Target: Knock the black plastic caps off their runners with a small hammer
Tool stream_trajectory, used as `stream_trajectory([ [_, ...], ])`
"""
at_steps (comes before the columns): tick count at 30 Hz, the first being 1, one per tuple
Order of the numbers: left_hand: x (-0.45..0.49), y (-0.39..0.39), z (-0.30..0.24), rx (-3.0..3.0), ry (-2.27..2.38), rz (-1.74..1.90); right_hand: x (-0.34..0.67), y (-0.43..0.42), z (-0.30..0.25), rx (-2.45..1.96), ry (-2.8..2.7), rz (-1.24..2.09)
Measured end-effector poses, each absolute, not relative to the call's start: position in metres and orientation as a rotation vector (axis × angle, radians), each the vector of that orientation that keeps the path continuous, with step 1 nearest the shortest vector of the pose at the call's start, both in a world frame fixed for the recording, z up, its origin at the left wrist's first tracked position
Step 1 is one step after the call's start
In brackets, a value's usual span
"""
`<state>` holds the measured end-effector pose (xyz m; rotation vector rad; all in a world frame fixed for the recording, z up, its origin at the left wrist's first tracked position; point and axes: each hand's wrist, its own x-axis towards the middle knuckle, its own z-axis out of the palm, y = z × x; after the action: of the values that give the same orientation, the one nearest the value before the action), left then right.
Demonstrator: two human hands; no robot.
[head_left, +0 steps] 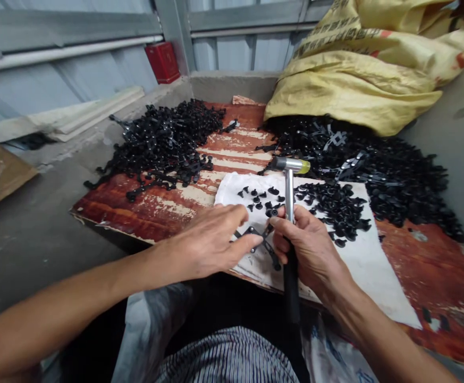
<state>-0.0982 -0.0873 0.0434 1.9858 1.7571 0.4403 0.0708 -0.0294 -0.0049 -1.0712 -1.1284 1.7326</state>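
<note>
My right hand is wrapped round a small mallet with a metal neck, a dark handle and a head that is black at one end and yellow at the other. Its thumb and forefinger also pinch one end of a black folding linkage by a small round black cap. My left hand reaches over the linkage's other side, thumb and forefinger apart, thumb tip touching or just above it; its other fingers are partly hidden. Under both hands lies a white cloth, with several small black caps scattered and heaped on it.
A heap of black linkages lies at the left of the worn red-brown board. Another pile spills from a yellow woven sack at the right. A red tin stands in the back corner; cardboard lies far left.
</note>
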Motion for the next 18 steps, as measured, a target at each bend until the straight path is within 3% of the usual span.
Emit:
stream_trajectory([
  [7, -0.094, -0.068, 0.023, 1.590, 1.456, 0.323, 0.076, -0.027, -0.007, -1.093, -1.500, 1.628],
  [13, -0.119, -0.072, 0.020, 1.085, 1.524, 0.609, 0.110, -0.020, -0.016, -1.086, -2.207, 0.788],
  [18, -0.128, -0.072, 0.018, 0.925, 1.470, 0.763, 0.121, -0.019, -0.018, -1.058, -2.375, 0.500],
])
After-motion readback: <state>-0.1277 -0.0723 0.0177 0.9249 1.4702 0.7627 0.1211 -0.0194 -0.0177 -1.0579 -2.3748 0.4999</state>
